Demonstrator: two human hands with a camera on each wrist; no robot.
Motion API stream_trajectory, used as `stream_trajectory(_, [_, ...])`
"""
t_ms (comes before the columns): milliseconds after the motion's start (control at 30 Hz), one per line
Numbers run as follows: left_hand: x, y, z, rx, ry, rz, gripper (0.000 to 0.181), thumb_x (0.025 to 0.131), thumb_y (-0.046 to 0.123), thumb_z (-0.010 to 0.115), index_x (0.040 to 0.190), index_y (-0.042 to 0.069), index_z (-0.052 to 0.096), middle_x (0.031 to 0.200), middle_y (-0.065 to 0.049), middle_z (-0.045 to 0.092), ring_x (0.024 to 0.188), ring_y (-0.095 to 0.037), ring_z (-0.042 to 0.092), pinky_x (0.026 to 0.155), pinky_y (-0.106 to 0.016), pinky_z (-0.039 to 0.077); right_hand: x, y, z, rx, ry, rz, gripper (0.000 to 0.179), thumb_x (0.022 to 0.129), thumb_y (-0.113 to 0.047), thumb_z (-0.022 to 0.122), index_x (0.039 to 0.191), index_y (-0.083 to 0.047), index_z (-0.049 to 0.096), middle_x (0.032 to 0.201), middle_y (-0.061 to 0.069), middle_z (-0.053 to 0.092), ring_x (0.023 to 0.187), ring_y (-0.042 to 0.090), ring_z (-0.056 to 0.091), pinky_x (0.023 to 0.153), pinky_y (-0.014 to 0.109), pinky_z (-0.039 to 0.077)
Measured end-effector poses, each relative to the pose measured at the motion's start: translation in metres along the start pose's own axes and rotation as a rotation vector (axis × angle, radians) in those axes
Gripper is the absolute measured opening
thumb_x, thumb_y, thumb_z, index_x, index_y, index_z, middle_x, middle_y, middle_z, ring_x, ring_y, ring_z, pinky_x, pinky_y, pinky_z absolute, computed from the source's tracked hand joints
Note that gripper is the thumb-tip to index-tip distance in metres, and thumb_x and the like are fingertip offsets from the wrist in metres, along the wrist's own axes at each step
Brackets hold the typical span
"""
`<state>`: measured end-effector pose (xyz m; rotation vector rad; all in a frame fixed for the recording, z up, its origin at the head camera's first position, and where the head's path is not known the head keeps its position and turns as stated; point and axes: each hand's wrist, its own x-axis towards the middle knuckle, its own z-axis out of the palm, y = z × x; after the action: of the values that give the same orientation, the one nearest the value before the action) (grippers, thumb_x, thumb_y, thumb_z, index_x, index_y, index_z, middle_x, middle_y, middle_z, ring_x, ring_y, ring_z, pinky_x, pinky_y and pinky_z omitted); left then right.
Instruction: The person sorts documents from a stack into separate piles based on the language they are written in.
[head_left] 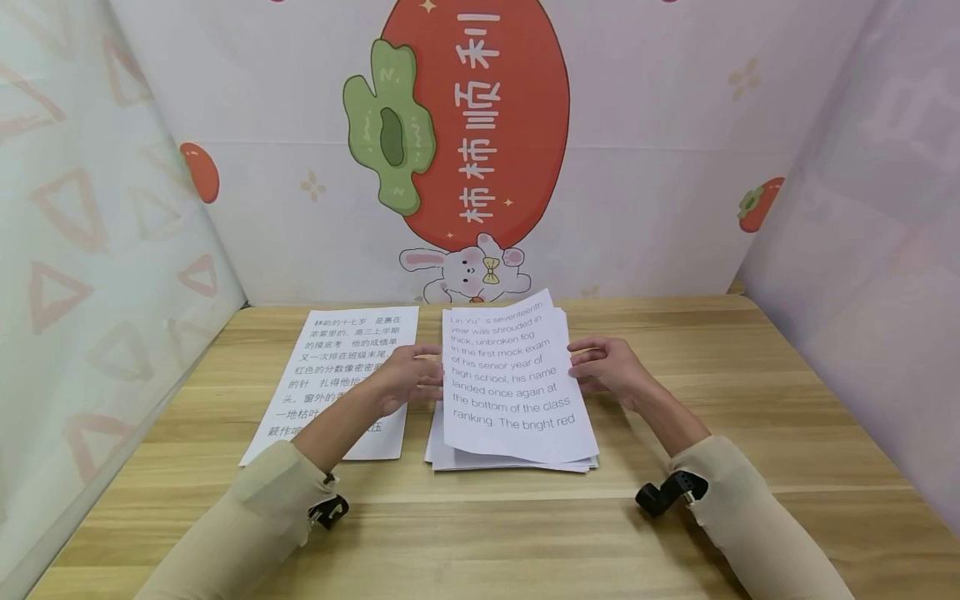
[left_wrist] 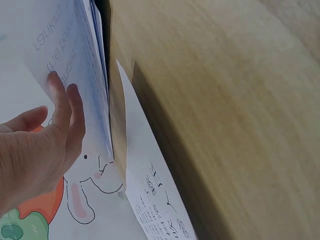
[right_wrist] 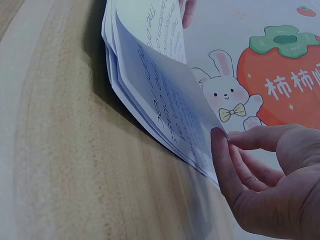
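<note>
A printed sheet of paper [head_left: 506, 392] with English text lies on top of a stack of paper [head_left: 457, 460], its far right corner lifted and its surface bowed. At its right edge, my right hand [head_left: 617, 372] pinches the sheet between thumb and fingertip, as the right wrist view shows. My left hand [head_left: 401, 383] is beside the left edge, fingers loosely extended and fingertips right at the paper. Under the left forearm lies a sheet with Chinese text [head_left: 352, 337], partly hidden by that arm. The left wrist view shows its edge curling up from the table.
The wooden table [head_left: 480, 542] ends at a white backdrop [head_left: 645, 208] with a big persimmon and a rabbit printed on it. Patterned cloth walls [head_left: 90, 275] stand on both sides. A black wrist mount [head_left: 667, 493] sits on each sleeve.
</note>
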<state>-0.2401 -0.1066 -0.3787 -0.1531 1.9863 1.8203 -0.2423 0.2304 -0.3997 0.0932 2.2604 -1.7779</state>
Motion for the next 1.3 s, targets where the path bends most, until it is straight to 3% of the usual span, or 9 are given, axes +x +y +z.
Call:
stream_trajectory(233, [0.002,-0.001,0.001,-0.008,-0.003,0.009,0.058,0.098,-0.014,0.049,0.154,-0.005,0.036,0.124,-0.021,0.055,0.095,-0.021,0.063,0.083,-0.032,0.064,-0.002,0.000,-0.001,-0.003,0.003,-0.005,0.045,0.096,0.006,0.066,0.140,0.006,0.056,0.104,0.010,0.068,0.082,0.015,0.069,0.074,0.030,0.064])
stream_trajectory(500, [0.004,-0.001,0.003,0.011,0.014,-0.004,0.058,0.099,-0.009,0.056,0.154,-0.005,0.038,0.111,-0.016,0.062,0.094,-0.022,0.066,0.080,-0.032,0.064,0.000,0.002,-0.003,0.015,-0.017,-0.012,0.044,0.096,0.006,0.066,0.139,0.007,0.055,0.103,0.009,0.068,0.084,0.014,0.069,0.072,0.029,0.064])
stream_trajectory(633, [0.006,0.000,0.003,0.014,0.041,-0.033,0.062,0.098,-0.009,0.059,0.155,-0.002,0.038,0.114,-0.017,0.061,0.087,-0.020,0.066,0.074,-0.029,0.064,0.000,0.001,-0.005,0.025,-0.026,-0.008,0.046,0.096,0.006,0.065,0.141,0.007,0.054,0.104,0.008,0.068,0.085,0.014,0.069,0.074,0.029,0.064])
stream_trajectory(767, [0.007,0.002,0.005,0.042,0.051,-0.040,0.064,0.096,-0.010,0.059,0.156,-0.001,0.039,0.116,-0.018,0.059,0.083,-0.020,0.065,0.072,-0.029,0.064,-0.002,-0.002,-0.008,0.030,-0.034,-0.015,0.050,0.096,0.007,0.065,0.144,0.006,0.052,0.102,0.007,0.068,0.085,0.014,0.070,0.075,0.029,0.064])
stream_trajectory(967, [0.008,0.004,0.009,0.076,0.056,-0.045,0.069,0.091,-0.010,0.056,0.156,0.003,0.039,0.103,-0.017,0.063,0.079,-0.022,0.064,0.067,-0.030,0.063,-0.001,-0.002,-0.011,0.035,-0.092,-0.027,0.058,0.096,0.009,0.061,0.151,0.006,0.043,0.104,0.007,0.066,0.086,0.014,0.067,0.071,0.027,0.062])
stream_trajectory(1300, [0.012,0.007,0.015,0.100,0.052,-0.031,0.051,0.099,-0.003,0.056,0.149,0.001,0.047,0.093,-0.015,0.067,0.073,-0.021,0.069,0.067,-0.033,0.065,-0.002,-0.005,-0.014,0.022,-0.093,-0.018,0.047,0.100,0.001,0.052,0.146,0.007,0.045,0.108,0.011,0.065,0.086,0.017,0.065,0.069,0.025,0.058])
